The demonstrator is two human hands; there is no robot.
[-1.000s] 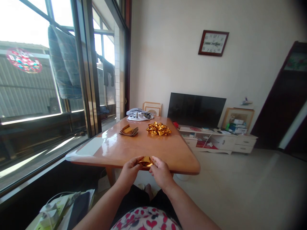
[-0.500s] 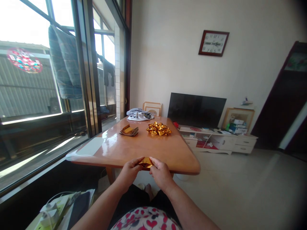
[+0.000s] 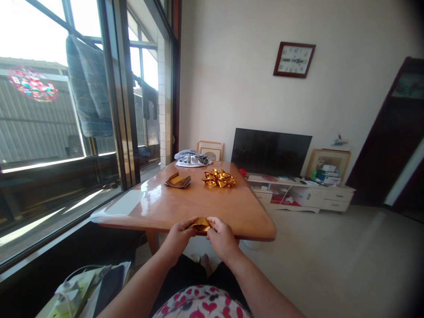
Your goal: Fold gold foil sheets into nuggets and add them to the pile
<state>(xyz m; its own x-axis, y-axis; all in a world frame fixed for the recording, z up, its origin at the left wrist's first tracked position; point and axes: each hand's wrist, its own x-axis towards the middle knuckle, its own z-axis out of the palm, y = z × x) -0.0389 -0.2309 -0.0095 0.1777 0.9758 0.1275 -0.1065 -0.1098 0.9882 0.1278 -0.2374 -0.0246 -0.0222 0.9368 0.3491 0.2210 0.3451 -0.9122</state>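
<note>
A piece of shiny gold foil paper (image 3: pixel 201 224), partly folded, is stretched between my two hands at the near edge of the table (image 3: pixel 185 207). My left hand (image 3: pixel 181 233) pinches its left end, and my right hand (image 3: pixel 221 234) grips the right end with thumb and fingers. Some of its lower part is covered by my fingers. Farther off on the tabletop lies a stack of flat gold-brown paper sheets (image 3: pixel 178 180), curled at the edges. To the right of that stack sits a heap of folded gold foil pieces (image 3: pixel 219 177).
Folded cloth (image 3: pixel 192 158) lies at the table's far end. Behind it, a television (image 3: pixel 270 152) stands on a white cabinet (image 3: pixel 326 201). A window (image 3: pixel 59 132) runs along the left. Below it, power adapters with cables (image 3: pixel 68 293) rest at the lower left.
The top edge of the foil between my hands has dipped slightly, and my right fingers have shifted a little. The stack and heap stay where they were.
</note>
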